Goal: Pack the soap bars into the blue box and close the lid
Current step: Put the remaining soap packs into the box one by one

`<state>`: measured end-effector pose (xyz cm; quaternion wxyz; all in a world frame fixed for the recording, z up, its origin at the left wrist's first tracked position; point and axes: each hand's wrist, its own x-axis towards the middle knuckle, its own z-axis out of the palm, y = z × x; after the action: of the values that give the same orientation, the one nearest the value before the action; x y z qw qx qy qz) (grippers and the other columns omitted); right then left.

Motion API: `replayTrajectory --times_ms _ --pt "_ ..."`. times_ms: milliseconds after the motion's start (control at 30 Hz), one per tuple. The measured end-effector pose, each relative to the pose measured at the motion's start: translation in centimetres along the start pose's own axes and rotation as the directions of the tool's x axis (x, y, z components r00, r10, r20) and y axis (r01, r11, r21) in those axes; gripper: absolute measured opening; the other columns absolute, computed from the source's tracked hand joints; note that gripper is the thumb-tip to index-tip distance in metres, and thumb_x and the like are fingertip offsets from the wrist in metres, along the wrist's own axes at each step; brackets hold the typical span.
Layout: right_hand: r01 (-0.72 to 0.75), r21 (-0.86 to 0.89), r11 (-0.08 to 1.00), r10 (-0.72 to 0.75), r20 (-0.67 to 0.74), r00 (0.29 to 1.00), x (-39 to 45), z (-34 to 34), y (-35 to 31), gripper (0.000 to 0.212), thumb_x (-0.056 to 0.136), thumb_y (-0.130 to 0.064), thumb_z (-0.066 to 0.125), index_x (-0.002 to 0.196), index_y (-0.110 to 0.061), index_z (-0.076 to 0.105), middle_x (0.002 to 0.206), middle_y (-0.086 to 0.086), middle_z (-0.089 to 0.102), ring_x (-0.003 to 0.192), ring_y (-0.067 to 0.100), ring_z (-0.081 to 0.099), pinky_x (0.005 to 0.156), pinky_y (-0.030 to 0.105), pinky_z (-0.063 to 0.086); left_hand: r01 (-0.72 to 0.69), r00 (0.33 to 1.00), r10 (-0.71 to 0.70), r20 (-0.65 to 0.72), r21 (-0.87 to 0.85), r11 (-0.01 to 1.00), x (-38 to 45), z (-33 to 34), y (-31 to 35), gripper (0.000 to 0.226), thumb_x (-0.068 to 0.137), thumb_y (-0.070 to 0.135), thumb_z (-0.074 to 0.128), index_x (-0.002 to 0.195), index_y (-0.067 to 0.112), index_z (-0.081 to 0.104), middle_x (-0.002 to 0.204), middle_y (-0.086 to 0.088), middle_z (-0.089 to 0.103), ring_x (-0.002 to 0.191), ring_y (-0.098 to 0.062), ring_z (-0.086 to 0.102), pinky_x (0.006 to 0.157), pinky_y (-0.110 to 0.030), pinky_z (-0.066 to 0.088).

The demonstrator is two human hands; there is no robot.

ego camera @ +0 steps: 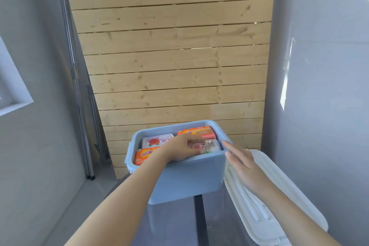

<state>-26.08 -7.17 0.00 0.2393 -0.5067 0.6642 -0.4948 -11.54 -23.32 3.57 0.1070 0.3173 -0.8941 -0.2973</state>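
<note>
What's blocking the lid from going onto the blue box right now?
The left hand is inside the blue box, across its near rim, on a soap bar. The white lid lies to the box's right, under the right hand. Nothing else blocks it.

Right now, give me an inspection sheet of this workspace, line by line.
Surface: dark glossy table with a black seam running toward the viewer.
Job's things: blue box open, holding four wrapped soap bars on top: two orange soap bars, a white rose-print soap bar and a white soap bar under the left hand. White lid lies off the box, to its right.
Clutter: nothing seen.
Hands: left hand inside the box, fingers on the white soap bar; right hand open flat beside the box's right wall, above the lid.
Cables: nothing seen.
Surroundings: wooden slat wall behind; grey walls on both sides; metal poles leaning at the left.
</note>
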Motion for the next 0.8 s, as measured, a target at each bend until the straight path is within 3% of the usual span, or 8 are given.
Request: replayTrajectory --times_ms 133,233,333,400,467,567,700,800 --pt "0.01 -0.018 1.0 -0.01 0.0 1.0 0.1 0.1 0.3 0.04 0.098 -0.033 0.037 0.138 -0.035 0.041 0.146 -0.017 0.034 0.132 -0.007 0.017 0.106 0.018 0.012 -0.012 0.999 0.008 0.052 0.077 0.997 0.4 0.5 -0.5 0.035 0.095 0.042 0.044 0.126 0.035 0.057 0.145 0.012 0.044 0.135 -0.013 0.034 0.115 -0.038 0.017" --pt "0.023 -0.032 0.999 -0.023 0.002 1.0 0.0 0.2 0.5 0.039 0.098 -0.033 0.037 0.136 -0.037 0.041 0.144 -0.021 0.033 0.134 -0.006 0.017 0.107 0.018 0.012 -0.049 0.995 0.045 -0.088 -0.049 0.998 -0.1 0.5 -0.2 0.032 0.095 0.037 0.046 0.12 0.026 0.063 0.132 0.011 0.056 0.126 -0.012 0.046 0.1 -0.024 0.031" --pt "0.061 -0.063 0.996 -0.061 0.009 0.998 -0.1 0.5 0.6 0.036 0.098 -0.031 0.038 0.132 -0.044 0.038 0.139 -0.029 0.029 0.139 -0.002 0.014 0.114 0.023 0.012 -0.068 0.979 0.065 -0.192 -0.009 0.998 -0.9 0.8 0.2 0.034 0.095 0.039 0.044 0.123 0.029 0.06 0.127 0.006 0.059 0.117 -0.013 0.051 0.09 -0.023 0.034" --pt "0.079 -0.068 0.995 -0.078 0.012 0.997 -0.2 0.5 0.5 0.036 0.098 -0.029 0.039 0.127 -0.049 0.036 0.137 -0.033 0.026 0.138 -0.004 0.014 0.116 0.026 0.011 -0.068 0.978 0.086 -0.189 0.101 0.993 -1.7 1.3 0.7 0.038 0.095 0.042 0.041 0.13 0.032 0.052 0.135 0.006 0.054 0.122 -0.014 0.047 0.098 -0.03 0.036" --pt "0.099 -0.075 0.992 -0.098 0.014 0.995 -0.4 0.5 0.3 0.035 0.097 -0.028 0.041 0.119 -0.055 0.036 0.133 -0.038 0.027 0.134 -0.007 0.017 0.113 0.023 0.013 -0.093 0.95 0.144 -0.277 0.191 0.977 -2.5 2.0 1.4 0.039 0.095 0.04 0.041 0.132 0.031 0.049 0.137 0.005 0.052 0.128 -0.016 0.041 0.107 -0.036 0.029" --pt "0.104 -0.087 0.991 -0.109 -0.05 0.993 -1.0 -0.1 0.5 0.036 0.096 -0.023 0.046 0.125 -0.044 0.045 0.131 -0.028 0.039 0.13 -0.003 0.027 0.111 0.023 0.021 -0.185 0.884 0.254 -0.392 0.204 0.961 -4.0 3.5 3.2 0.035 0.095 0.032 0.042 0.128 0.03 0.052 0.131 0.007 0.054 0.127 -0.014 0.038 0.101 -0.022 0.012" --pt "0.02 -0.19 0.982 -0.057 -0.194 0.979 -2.1 -1.9 1.4 0.035 0.091 -0.012 0.052 0.123 -0.024 0.059 0.119 -0.014 0.059 0.12 0.008 0.047 0.1 0.024 0.035 -0.313 0.849 0.368 -0.379 0.201 0.928 -5.5 6.5 5.6 0.032 0.091 0.025 0.048 0.122 0.027 0.059 0.121 0.006 0.055 0.119 -0.011 0.04 0.095 -0.021 0.017" --pt "-0.181 -0.267 0.947 0.113 -0.253 0.961 -2.8 -3.8 3.3 0.037 0.087 -0.014 0.053 0.123 -0.019 0.059 0.125 -0.002 0.062 0.12 0.017 0.053 0.094 0.024 0.039 -0.308 0.883 0.322 -0.34 0.095 0.946 -6.0 9.3 6.4 0.029 0.091 0.023 0.049 0.117 0.027 0.062 0.114 0.005 0.057 0.11 -0.009 0.044 0.095 -0.022 0.024"
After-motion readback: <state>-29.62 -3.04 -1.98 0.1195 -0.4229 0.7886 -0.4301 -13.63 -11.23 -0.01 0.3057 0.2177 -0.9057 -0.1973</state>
